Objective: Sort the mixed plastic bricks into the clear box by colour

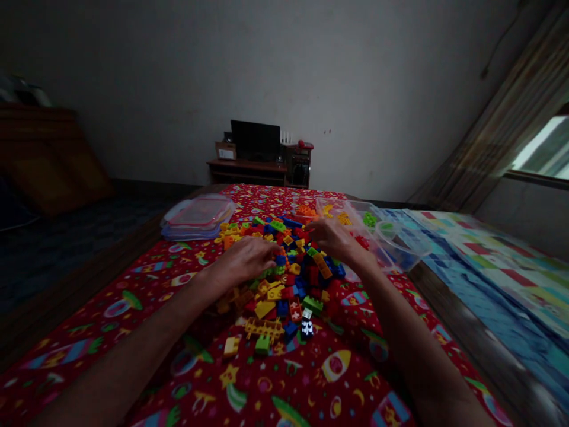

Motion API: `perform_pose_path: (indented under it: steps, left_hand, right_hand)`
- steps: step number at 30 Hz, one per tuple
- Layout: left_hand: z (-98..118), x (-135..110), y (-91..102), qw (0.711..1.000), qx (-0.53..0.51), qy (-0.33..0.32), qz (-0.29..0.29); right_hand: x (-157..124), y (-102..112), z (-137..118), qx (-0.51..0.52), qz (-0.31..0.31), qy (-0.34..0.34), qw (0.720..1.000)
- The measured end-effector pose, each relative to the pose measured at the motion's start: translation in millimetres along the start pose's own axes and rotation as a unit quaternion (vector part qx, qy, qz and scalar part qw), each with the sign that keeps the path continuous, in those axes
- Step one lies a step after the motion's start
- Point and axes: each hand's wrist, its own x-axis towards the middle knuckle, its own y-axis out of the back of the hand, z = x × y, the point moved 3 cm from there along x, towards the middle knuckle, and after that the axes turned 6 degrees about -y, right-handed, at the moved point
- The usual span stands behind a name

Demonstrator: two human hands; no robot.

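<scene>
A loose heap of toy building bricks (275,292) in yellow, red, blue, green and orange lies on a red patterned cloth (267,385). My left hand (251,256) reaches over the left side of the heap, fingers curled inward and tips close together at the bricks. Across from it, my right hand (331,236) is over the far right part, its bent fingers pointing left. Whatever either hand pinches is too small and dark to make out. A black-and-white brick (307,328), a green brick (262,344) and a pale yellow brick (232,346) lie at the near edge.
Clear plastic tubs (402,242) stand right of the heap, holding orange, yellow, green and red pieces in separate groups. Stacked lids (198,216) lie at the left. Beyond the table are a desk with a monitor (255,140); a bed (498,267) is at the right.
</scene>
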Motion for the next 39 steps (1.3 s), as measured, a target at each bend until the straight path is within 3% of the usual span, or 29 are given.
perform_pose_path:
  steps: [4,9,14,20,22,27,35,39]
  left_hand:
    - [-4.9,-0.4,1.4,1.000,-0.020,0.019,0.011]
    - [-13.1,-0.9,-0.8,0.995,-0.093,0.037,0.025]
    - [-23.5,0.7,-3.7,0.975,-0.209,0.073,0.018]
    - [-35.0,0.2,-8.1,0.948,-0.298,0.105,0.038]
    - [-37.1,-0.2,-9.1,0.944,-0.311,0.104,0.044]
    - [-41.9,-1.2,-10.0,0.949,-0.293,0.099,0.067]
    - [-40.0,0.1,2.4,0.973,-0.182,0.105,0.092]
    - [-38.2,-0.7,6.3,0.978,-0.165,0.098,0.083]
  right_hand:
    - [-3.9,-21.6,-17.4,-0.081,-0.067,0.037,0.994]
    - [-12.6,-48.4,-39.1,-0.095,-0.117,0.096,0.984]
    - [-17.8,-67.9,-45.3,-0.140,-0.089,0.128,0.978]
    - [-23.5,-72.1,-44.3,-0.136,-0.054,0.140,0.979]
    - [-27.1,-75.1,-51.1,-0.139,-0.073,0.147,0.977]
    - [-31.5,-83.0,-63.5,-0.152,-0.121,0.122,0.973]
    - [-27.4,-75.9,-42.3,-0.066,-0.044,0.140,0.987]
    - [-25.6,-71.2,-46.6,-0.008,-0.031,0.151,0.988]
